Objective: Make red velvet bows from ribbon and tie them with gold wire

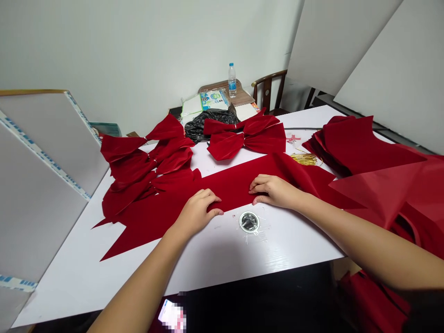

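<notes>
Your left hand (196, 213) and right hand (274, 191) pressed down on the red velvet strip (236, 187), fingers lightly curled, nothing pinched — the strip lay across mid-table, its notched end at lower left. Just below it sat a small tape roll (249, 222) — then white tabletop (83, 273) down to the near edge.

Bright, even light fills the room; soft shadows lie beneath the left hand (196, 213) and right hand (275, 192), and panels (45, 185) well left of them bow slightly.
</notes>
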Available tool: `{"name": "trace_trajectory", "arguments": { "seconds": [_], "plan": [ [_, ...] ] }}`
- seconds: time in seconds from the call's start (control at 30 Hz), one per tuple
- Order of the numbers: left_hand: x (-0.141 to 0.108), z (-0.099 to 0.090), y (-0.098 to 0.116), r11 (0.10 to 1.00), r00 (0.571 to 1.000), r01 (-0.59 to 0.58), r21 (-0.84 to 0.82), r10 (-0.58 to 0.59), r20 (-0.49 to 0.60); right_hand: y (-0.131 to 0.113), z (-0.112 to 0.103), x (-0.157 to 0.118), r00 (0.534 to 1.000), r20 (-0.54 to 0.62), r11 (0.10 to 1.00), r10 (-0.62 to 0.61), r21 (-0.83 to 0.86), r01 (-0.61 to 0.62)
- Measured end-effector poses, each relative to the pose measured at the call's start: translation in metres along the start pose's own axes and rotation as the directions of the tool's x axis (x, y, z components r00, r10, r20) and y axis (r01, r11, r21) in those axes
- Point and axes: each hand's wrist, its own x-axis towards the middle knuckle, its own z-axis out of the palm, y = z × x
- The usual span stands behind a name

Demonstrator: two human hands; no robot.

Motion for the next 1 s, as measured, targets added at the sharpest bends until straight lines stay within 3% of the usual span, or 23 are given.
{"name": "trace_trajectory", "arguments": {
  "seconds": [0.37, 0.7, 1.0],
  "plan": [
    [-0.012, 0.005, 0.005, 0.997, 0.999, 0.004, 0.082, 0.0, -0.047, -0.012, -0.004, -0.007, 1.0, -0.002, 0.993, 0.014, -0.116, -0.014],
    [-0.015, 0.01, 0.0, 0.994, 0.989, -0.084, 0.075, 0.092, -0.112, -0.015, -0.006, -0.008, 1.0, 0.012, 0.984, 0.024, -0.176, -0.021],
    [-0.019, 0.011, 0.005, 0.965, 0.986, -0.08, 0.251, 0.113, -0.121, -0.02, -0.007, -0.007, 0.997, 0.045, 0.973, 0.066, -0.224, -0.055]
  ]
}}
